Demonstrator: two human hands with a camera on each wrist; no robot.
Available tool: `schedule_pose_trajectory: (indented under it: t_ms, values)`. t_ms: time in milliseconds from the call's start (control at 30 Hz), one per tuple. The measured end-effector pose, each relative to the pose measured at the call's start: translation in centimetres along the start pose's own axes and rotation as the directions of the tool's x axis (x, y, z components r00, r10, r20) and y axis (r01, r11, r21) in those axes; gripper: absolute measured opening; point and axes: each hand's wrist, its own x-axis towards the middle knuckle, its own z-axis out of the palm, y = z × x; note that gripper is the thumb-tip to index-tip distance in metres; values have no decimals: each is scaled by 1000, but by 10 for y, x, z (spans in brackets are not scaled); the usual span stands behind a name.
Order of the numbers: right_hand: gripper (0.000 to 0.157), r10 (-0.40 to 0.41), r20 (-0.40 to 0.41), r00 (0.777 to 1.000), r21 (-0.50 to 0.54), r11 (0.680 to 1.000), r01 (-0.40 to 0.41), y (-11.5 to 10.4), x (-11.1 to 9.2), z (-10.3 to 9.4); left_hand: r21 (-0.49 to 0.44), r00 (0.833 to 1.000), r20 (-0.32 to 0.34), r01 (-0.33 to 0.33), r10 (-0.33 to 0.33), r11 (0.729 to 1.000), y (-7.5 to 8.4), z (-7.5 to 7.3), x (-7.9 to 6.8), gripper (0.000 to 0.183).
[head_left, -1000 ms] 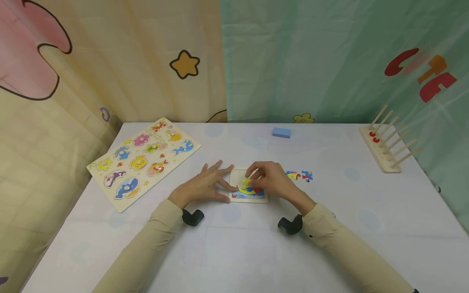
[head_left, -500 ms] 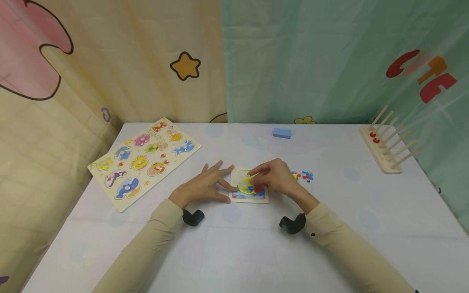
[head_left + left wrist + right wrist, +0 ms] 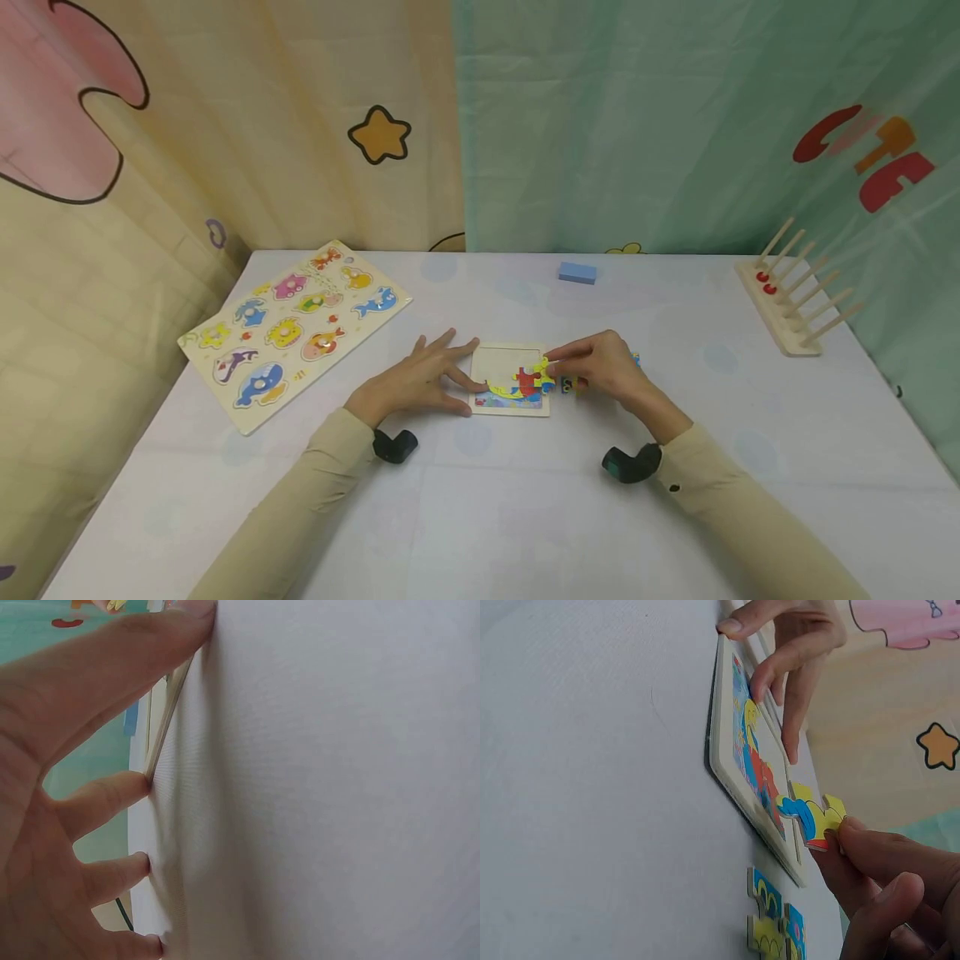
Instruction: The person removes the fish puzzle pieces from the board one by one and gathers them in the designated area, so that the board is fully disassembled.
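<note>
A small wooden jigsaw board (image 3: 497, 360) lies mid-table, its lower part filled with joined pieces in yellow, red and blue. Spread fingers of my left hand (image 3: 420, 379) rest along the board's left edge, one fingertip on the pieces inside; in the left wrist view the thumb and a finger touch the board's side. Between thumb and index finger, my right hand (image 3: 603, 367) pinches a yellow and blue jigsaw piece (image 3: 814, 817), held tilted at the board's right edge. Several loose jigsaw pieces (image 3: 765, 900) lie right of the board, partly hidden by this hand in the head view.
At the left lies a large sea-animal peg puzzle (image 3: 296, 325). A blue block (image 3: 577, 272) sits near the back edge. Far right stands a wooden peg rack (image 3: 787, 312) with red beads. Printed curtains hang behind the table.
My right hand has moved right, carrying the yellow piece from above the board to its right edge, and the red piece in the board now shows. The left hand stays put.
</note>
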Motion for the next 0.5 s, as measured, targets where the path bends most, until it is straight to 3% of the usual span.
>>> schedule_pose_trajectory:
  t_ms: [500]
  values:
    - [35, 80, -47, 996, -54, 995, -82, 29, -16, -36, -4, 1000, -3, 4, -4, 1000, 0, 1, 0, 42]
